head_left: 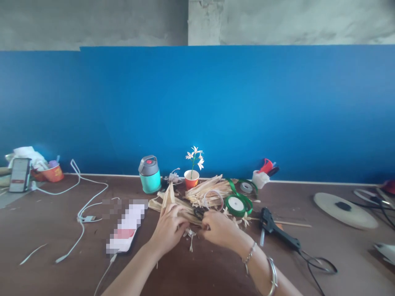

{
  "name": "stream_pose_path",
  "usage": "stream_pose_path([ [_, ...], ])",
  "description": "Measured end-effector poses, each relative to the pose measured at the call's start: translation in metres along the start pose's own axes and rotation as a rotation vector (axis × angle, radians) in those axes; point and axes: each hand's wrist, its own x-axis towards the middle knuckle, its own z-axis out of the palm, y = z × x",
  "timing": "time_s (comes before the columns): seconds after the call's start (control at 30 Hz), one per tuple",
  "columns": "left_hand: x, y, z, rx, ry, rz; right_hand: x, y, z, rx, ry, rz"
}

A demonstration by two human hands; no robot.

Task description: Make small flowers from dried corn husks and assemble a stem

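Query: How is each grip recorded, and where does the material lie?

Entry: Dried husks [169, 196] are spread mid-tabletop [179, 279]. The left hand [168, 226] is laid across them, fingers bent; whether a strip is pinched cannot be told. The right hand [212, 226] is curled narrow beside a dark object [199, 212]; its contents are hidden.

Query: Which hazards are noted?

Entry: Small pale flowers [246, 220] could be crushed if the right hand were shifted outward. The paper cup [191, 181] could be tipped by husks pushed backward.
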Motion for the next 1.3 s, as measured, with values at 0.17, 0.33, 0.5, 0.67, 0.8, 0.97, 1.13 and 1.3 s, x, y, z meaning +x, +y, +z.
stream_pose_path([
  [0.17, 0.006, -0.025, -0.009, -0.154, 0.317, -0.174, -0.001, 0.002, -0.006, 0.05, 0.108, -0.005],
  [0.33, 0.008, -0.042, -0.023, -0.423, 0.516, -0.443, -0.002, 0.011, -0.034, 0.059, 0.175, 0.042],
  [0.5, 0.005, -0.043, -0.022, -0.267, 0.395, -0.613, -0.003, 0.019, -0.051, -0.038, 0.216, 0.164],
  [0.67, -0.001, -0.045, -0.011, -0.041, 0.26, -0.602, -0.001, 0.022, -0.045, -0.002, 0.265, 0.13],
  [0.8, -0.002, -0.049, -0.002, -0.251, 0.232, -0.62, -0.002, 0.022, -0.044, 0.016, 0.28, 0.117],
  [0.97, 0.003, -0.051, 0.0, -0.542, 0.322, -0.705, 0.0, 0.021, -0.041, 0.062, 0.307, 0.138],
  [1.13, 0.008, -0.037, -0.008, -1.038, 0.388, -0.739, 0.009, 0.006, -0.016, 0.51, 0.245, 0.144],
  [1.3, 0.009, -0.018, -0.012, -1.284, 0.293, -0.699, 0.013, -0.017, 0.014, 0.951, 0.281, 0.126],
])
